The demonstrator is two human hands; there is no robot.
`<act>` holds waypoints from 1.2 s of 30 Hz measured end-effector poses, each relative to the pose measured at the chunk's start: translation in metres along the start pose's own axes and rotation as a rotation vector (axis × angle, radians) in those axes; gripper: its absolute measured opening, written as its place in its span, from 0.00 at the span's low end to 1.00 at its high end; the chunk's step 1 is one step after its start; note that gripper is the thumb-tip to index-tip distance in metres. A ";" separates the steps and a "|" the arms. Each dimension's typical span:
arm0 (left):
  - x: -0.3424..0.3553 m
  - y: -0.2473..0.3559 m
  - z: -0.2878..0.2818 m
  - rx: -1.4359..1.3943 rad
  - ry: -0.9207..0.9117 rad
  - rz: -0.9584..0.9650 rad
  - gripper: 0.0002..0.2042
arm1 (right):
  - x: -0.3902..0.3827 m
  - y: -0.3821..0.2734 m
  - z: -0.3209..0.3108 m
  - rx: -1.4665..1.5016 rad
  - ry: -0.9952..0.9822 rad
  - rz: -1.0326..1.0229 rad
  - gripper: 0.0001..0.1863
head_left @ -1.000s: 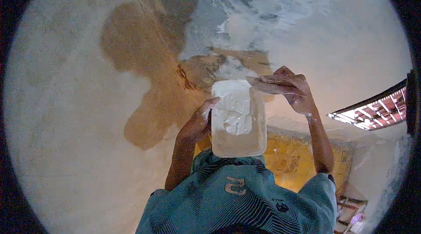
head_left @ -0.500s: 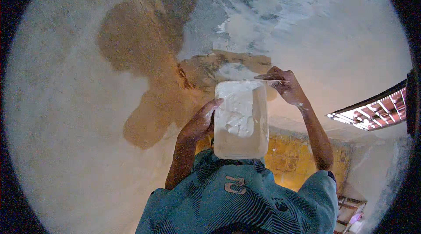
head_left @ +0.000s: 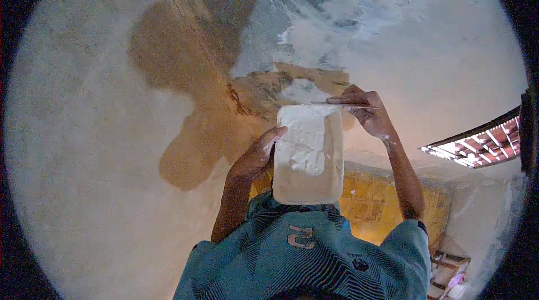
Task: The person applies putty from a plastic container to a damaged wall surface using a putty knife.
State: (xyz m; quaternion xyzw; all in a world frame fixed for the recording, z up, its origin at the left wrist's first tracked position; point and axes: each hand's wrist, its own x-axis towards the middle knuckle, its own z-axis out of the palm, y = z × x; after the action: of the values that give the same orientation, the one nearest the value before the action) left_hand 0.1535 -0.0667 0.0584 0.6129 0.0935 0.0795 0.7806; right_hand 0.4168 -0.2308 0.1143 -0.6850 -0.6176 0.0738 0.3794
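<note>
My left hand (head_left: 260,153) grips a pale rectangular plastic tub (head_left: 309,190) by its left side, with the thumb over the rim. White putty (head_left: 303,142) fills the far part of the tub and thins out toward me. Pinched in my right hand (head_left: 364,110) is a flat putty knife (head_left: 328,103), seen almost edge-on. Its thin blade lies along the tub's far rim; whether it touches the rim I cannot tell. White smears mark my right wrist.
Beyond the tub is a plastered wall (head_left: 84,148) with brown patches (head_left: 185,36), a crack and a fresh white putty spot (head_left: 303,91). Grey and white streaks cover its far part. A yellow wall (head_left: 370,204) lies behind me; a slatted opening (head_left: 477,145) is at right.
The putty knife's blade has shifted slightly left along the tub's far rim. The putty's surface inside looks smoother now. My left hand keeps its hold on the tub.
</note>
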 end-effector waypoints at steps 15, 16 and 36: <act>0.008 -0.013 -0.004 -0.611 0.019 -0.312 0.23 | 0.002 0.048 0.026 0.042 0.026 0.185 0.06; 0.008 -0.009 -0.004 -0.618 -0.011 -0.312 0.24 | 0.002 0.049 0.024 0.043 0.023 0.184 0.06; -0.017 0.011 0.000 0.319 0.187 0.182 0.25 | 0.035 -0.097 -0.031 0.554 -0.423 0.524 0.11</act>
State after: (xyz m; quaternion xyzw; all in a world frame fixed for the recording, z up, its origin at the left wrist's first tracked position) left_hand 0.1367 -0.0681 0.0698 0.7247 0.1211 0.1906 0.6510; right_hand 0.3653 -0.2171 0.2083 -0.6609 -0.4437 0.4691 0.3825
